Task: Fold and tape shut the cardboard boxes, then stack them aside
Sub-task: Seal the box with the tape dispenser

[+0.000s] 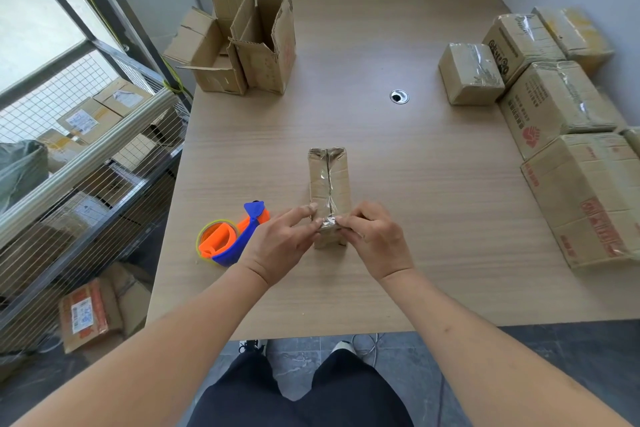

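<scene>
While both hands work the near end: the small box (329, 191) lies lengthwise in the middle of the table (433, 204), clear tape running down its top seam.
Left hand (280, 246): fingers pressing on the box's near left corner, thumb side against the tape end.
Right hand (375, 239): fingertips pinching the crinkled tape end at the near top edge.
Tape dispenser (230, 239): orange and blue, lying just left of the left hand.
Open boxes (249, 45): far left corner, flaps up.
Taped boxes (554, 121): grouped along the right edge.
</scene>
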Action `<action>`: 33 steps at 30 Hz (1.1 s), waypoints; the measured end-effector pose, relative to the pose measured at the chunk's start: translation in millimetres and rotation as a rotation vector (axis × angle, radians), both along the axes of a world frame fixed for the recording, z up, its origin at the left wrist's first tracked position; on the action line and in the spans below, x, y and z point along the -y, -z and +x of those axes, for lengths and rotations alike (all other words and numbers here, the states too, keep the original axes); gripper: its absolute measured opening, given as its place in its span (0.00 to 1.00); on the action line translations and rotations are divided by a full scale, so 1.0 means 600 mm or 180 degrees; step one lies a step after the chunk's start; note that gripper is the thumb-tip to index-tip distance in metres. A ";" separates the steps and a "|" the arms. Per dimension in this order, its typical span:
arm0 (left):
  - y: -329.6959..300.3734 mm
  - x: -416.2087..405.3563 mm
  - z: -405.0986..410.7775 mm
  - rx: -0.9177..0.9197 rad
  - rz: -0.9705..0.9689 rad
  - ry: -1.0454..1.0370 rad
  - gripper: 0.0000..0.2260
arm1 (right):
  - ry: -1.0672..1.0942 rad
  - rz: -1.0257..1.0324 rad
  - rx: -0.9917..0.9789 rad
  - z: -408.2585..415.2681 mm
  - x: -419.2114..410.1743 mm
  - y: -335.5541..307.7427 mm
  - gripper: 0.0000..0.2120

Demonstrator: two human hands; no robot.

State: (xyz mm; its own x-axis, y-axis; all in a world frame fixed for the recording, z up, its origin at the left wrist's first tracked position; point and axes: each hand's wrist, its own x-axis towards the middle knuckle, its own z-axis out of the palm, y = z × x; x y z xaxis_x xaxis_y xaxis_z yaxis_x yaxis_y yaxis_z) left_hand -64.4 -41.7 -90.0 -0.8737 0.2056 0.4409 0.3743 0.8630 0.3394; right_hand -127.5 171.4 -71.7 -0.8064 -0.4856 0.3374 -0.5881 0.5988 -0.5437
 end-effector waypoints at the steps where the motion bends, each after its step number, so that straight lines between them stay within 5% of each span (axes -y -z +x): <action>1: 0.001 -0.001 0.000 0.0002 0.0011 0.0001 0.09 | 0.0007 0.0040 -0.0041 0.002 0.002 0.006 0.10; 9: -0.001 0.008 -0.002 0.0092 -0.0014 0.0196 0.10 | 0.0004 0.0358 -0.0212 0.010 0.002 0.009 0.05; 13: -0.004 0.024 0.007 0.0084 0.0067 0.0214 0.12 | 0.0156 0.0312 0.0544 0.020 -0.001 0.013 0.25; 19: -0.008 -0.001 0.002 0.0020 0.0176 0.0075 0.15 | 0.0465 0.0215 0.0616 0.021 0.011 -0.001 0.07; 24: -0.033 0.011 0.003 0.0201 0.0329 0.0056 0.13 | 0.0491 0.0730 0.0589 0.015 0.030 -0.036 0.24; 28: -0.051 0.028 -0.003 0.0278 0.0333 -0.0170 0.11 | 0.0415 0.0954 0.1002 0.009 0.060 -0.053 0.27; 33: -0.071 0.040 -0.004 0.1014 0.0017 -0.0791 0.15 | 0.0743 0.1091 0.1256 0.014 0.094 -0.061 0.41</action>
